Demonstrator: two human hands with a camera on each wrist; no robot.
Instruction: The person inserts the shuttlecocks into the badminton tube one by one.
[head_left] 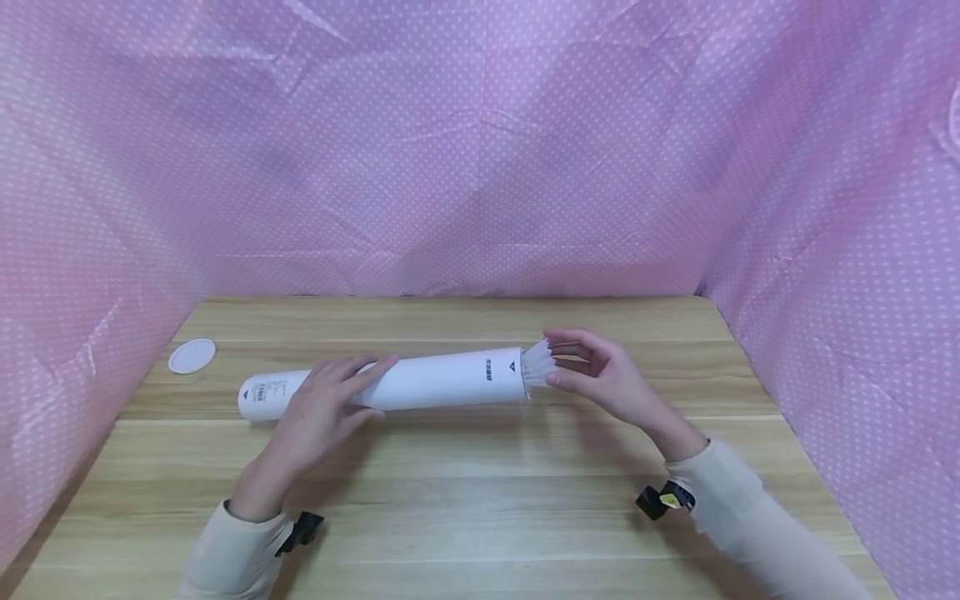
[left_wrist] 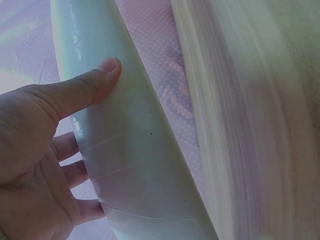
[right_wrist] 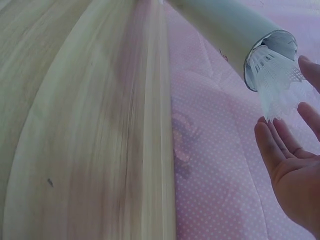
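A white shuttlecock tube [head_left: 442, 379] is held nearly level above the table, slightly raised at its right end. My left hand [head_left: 322, 408] grips its left half, with the thumb [left_wrist: 95, 85] along one side and the fingers round the other. From the open right end a white shuttlecock [right_wrist: 277, 82] sticks out, skirt outward, its base hidden inside the tube. My right hand [head_left: 603, 375] is at that skirt with fingers spread; the fingertips [right_wrist: 265, 125] are at the rim, and the thumb is across from them.
A round white lid [head_left: 192, 356] lies at the table's far left. The wooden table [head_left: 480, 517] is enclosed by pink dotted cloth [head_left: 480, 167] at the back and both sides. Black wrist cameras [head_left: 652, 502] are strapped to both sleeves.
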